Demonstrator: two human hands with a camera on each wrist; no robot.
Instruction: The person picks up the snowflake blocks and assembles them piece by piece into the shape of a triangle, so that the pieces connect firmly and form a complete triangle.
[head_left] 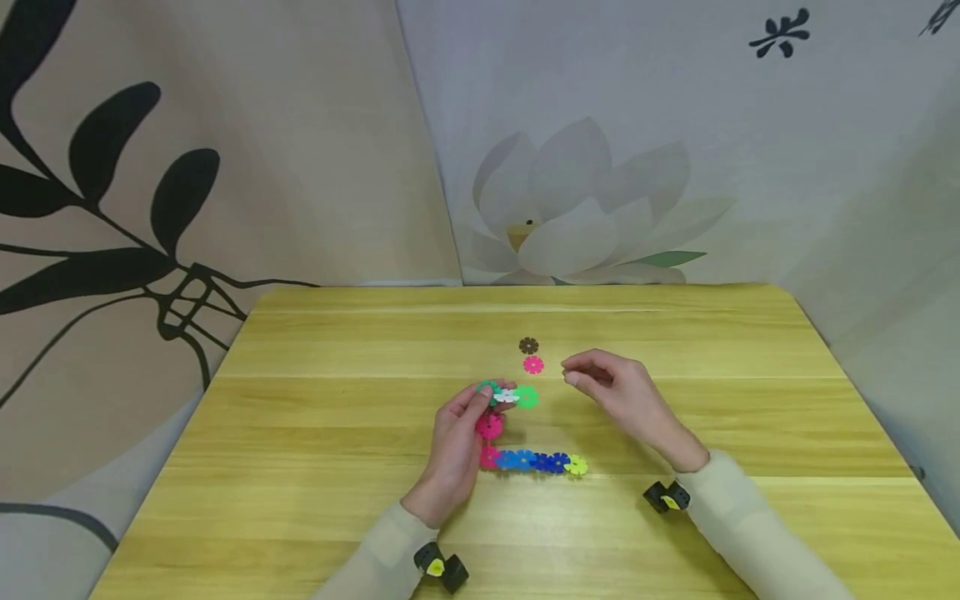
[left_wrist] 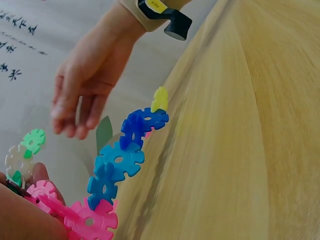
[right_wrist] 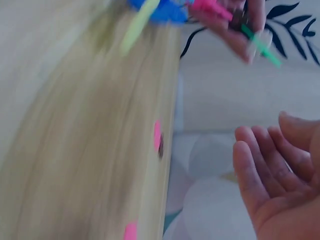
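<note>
My left hand (head_left: 453,425) pinches a chain of slotted plastic flower discs near its upper end, thumb on a teal-green disc (head_left: 487,387). A white disc (head_left: 506,396) and a bright green disc (head_left: 527,397) stick out to the right of that grip. Below the hand, pink discs (head_left: 489,427) lead to a row of blue discs (head_left: 522,460), ending in a yellow disc (head_left: 576,465). My right hand (head_left: 618,392) hovers to the right of the chain, its fingers loosely bent; in the right wrist view its palm (right_wrist: 285,210) holds nothing.
Beyond the hands, a loose pink disc (head_left: 533,365) and a brown disc (head_left: 528,345) lie on the wooden table (head_left: 300,433). Patterned cloth (head_left: 337,167) hangs behind the table's far edge.
</note>
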